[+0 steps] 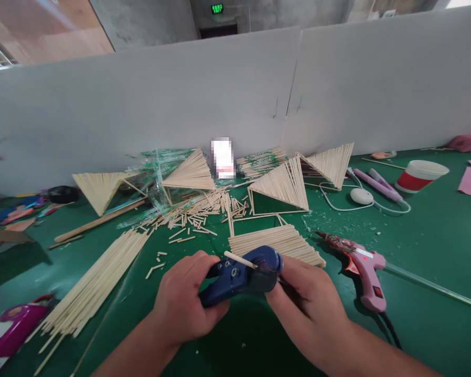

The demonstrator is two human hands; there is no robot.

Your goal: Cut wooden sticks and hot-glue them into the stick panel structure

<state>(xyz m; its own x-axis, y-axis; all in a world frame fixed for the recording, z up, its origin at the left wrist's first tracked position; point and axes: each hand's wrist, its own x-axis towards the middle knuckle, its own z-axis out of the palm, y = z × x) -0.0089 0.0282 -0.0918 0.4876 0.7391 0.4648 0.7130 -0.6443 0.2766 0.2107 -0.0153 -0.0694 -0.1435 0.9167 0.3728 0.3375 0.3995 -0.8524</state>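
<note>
My left hand (190, 293) is wrapped round the handles of a blue hand-held cutter (231, 285), which looks like a pipe cutter. A thin wooden stick (239, 259) lies across the cutter's head, its short end pointing up and left. Close against the right of the cutter's head, my right hand (308, 309) is closed with its fingertips together. It appears to pinch the other end of the stick, which its fingers mostly hide. Just beyond the cutter sits a frame of sticks with a slatted surface (272, 242).
Fan-shaped stick models (280, 188) stand along the white partition (141, 104). Short cut pieces (196, 214) lie scattered before them. Long sticks (98, 280) are at left. A pink glue gun (367, 272), a paper cup (419, 177) and a corded pink tool (377, 184) are at right.
</note>
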